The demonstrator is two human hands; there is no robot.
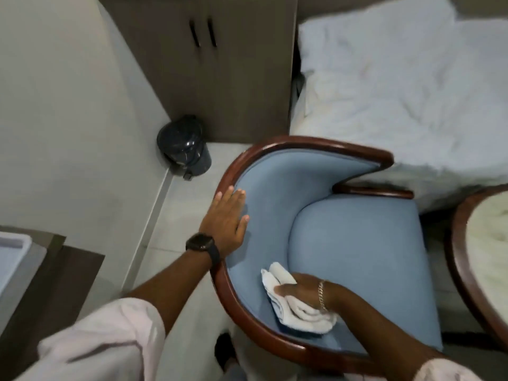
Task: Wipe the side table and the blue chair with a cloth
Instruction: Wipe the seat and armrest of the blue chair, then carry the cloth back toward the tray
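1. The blue chair [357, 243] sits at the centre of the view, its curved wooden rim running from 12 o'clock round through 9 o'clock to 6 o'clock, the open seat front facing 3 o'clock.
2. The left hand [226, 218] lies flat, palm down, on the rim and inner backrest at the chair's 9 o'clock; its fingers are spread and straight, pointing towards 1 o'clock, closed on nothing.
3. The left forearm stretches out nearly straight from 7 o'clock, a dark watch [202, 244] on the wrist, a pale rolled sleeve [104, 334] near the elbow.
4. The right hand [301, 291] presses the white cloth [297, 303] against the inner padding at the chair's 6 o'clock; fingers and thumb are curled down over the folded cloth, gripping it.
5. The right wrist bends inward, wearing a chain bracelet [321, 295]; the forearm enters from 5 o'clock across the rim.
6. The side table [461, 259] shows only as a rounded wooden edge at 3 o'clock, just beside the chair.
7. A dark pedal bin [184, 147] stands at 10 o'clock; a white bed [412, 92] fills 1 o'clock.
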